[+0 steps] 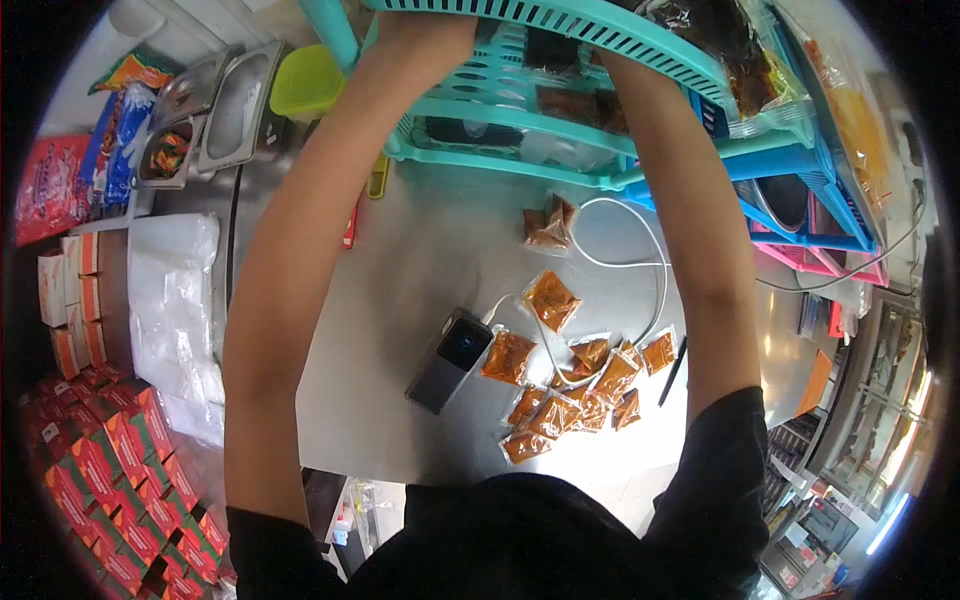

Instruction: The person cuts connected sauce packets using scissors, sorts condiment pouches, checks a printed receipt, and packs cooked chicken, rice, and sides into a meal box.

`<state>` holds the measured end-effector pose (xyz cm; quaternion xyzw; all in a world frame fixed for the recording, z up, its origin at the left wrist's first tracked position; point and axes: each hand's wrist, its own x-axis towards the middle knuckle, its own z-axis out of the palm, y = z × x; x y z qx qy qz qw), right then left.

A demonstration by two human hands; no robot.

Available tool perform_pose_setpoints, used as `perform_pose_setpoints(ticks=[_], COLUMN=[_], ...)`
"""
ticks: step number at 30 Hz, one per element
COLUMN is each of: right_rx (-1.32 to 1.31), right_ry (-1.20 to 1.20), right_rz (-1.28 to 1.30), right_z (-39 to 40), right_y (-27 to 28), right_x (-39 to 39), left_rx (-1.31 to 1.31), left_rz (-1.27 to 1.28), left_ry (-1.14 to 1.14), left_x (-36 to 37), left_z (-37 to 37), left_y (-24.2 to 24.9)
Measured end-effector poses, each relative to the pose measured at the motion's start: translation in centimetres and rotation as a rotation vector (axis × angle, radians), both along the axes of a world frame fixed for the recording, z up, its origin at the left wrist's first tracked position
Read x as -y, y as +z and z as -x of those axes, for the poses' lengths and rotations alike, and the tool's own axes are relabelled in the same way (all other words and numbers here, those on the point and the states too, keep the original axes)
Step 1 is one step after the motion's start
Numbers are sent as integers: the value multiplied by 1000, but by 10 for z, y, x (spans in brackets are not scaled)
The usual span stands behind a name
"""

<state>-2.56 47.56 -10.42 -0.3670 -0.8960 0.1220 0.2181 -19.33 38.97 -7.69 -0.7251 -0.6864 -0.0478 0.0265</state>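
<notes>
Both arms stretch forward into a teal plastic rack [560, 165] at the top of the view. My left hand [437, 38] goes in behind the upper shelf's rim, its fingers hidden. Behind that same rim, further right, my right hand [622, 72] is mostly covered, and its fingers do not show. Dark packets [570, 103] lie on the rack between the hands. Whether either hand grips anything is hidden. On the steel table [370, 300] below, several clear sachets of orange-brown sauce [553, 412] lie in a loose pile, with one darker sachet [548, 225] nearer the rack.
A dark phone [450, 360] with a white cable [660, 270] lies among the sachets. Beside it are a dark pen-like stick [673, 372] and a red cutter [351, 226]. Steel pans [240, 105], a green tub [308, 82] and stacked red boxes [125, 470] stand left; blue baskets [835, 190] stand right.
</notes>
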Motion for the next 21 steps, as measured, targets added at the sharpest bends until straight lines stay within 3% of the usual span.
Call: perform_pose_setpoints(ticks=[21], right_rx=[88], right_ry=[-195], right_rz=[-338], right_z=[-16], right_y=[-22], right_x=[24], left_rx=[583], left_rz=[-87], left_ry=[112], left_x=[-25], left_z=[-1], left_y=[-15])
